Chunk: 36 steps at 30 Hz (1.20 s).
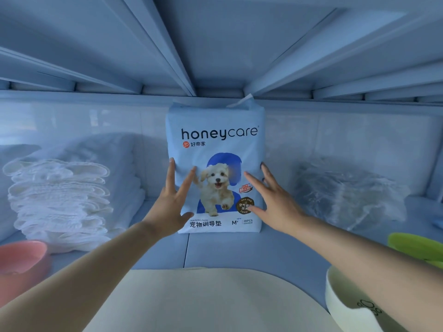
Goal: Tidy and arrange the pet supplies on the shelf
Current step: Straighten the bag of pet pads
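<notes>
A pale shelf [239, 250] is running under a low upper deck. The left hand [171, 202] and right hand [275, 200] are both spreading wide, fingers straight, gripping nothing. They are flanking the training-pad pack [218, 130], apparently touching its left and right edges, equally near. The pack is standing straight ahead at the back middle, long axis vertical, printed face pointing at the person. White pads [60, 200] are sitting left, a clear-wrapped bundle [347, 195] right.
</notes>
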### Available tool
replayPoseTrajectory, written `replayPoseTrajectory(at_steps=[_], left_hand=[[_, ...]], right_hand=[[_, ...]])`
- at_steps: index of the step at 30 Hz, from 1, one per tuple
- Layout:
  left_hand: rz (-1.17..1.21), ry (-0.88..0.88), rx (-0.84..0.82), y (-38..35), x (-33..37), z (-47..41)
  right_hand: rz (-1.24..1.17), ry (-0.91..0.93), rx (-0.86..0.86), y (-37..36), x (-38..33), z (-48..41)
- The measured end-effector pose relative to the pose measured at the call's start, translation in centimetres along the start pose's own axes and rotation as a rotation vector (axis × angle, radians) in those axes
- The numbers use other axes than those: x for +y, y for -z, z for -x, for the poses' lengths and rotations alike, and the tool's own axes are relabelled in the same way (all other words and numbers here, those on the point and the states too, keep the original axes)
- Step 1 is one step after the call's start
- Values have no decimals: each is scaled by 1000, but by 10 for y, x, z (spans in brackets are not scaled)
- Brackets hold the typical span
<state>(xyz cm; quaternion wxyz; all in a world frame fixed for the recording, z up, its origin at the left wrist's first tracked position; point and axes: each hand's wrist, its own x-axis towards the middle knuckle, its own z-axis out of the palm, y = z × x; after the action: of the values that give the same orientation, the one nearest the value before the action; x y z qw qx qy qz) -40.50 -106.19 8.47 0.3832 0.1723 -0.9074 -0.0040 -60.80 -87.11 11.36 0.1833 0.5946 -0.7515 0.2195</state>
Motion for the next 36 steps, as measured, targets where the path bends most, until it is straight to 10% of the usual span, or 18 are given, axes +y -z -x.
replayPoseTrajectory(at_steps=[11,19,27,36], left_hand=[[-17,-107,-77,-7,41,-18],[-191,-111,233,46,69,-73],[52,161,78,60,82,-120],[205,66,97,54,64,-111]], right_hand=[[22,171,-45,22,1,5],[21,12,207,66,41,-27],[-86,-114,196,98,47,-84],[-249,-110,345,84,45,-78]])
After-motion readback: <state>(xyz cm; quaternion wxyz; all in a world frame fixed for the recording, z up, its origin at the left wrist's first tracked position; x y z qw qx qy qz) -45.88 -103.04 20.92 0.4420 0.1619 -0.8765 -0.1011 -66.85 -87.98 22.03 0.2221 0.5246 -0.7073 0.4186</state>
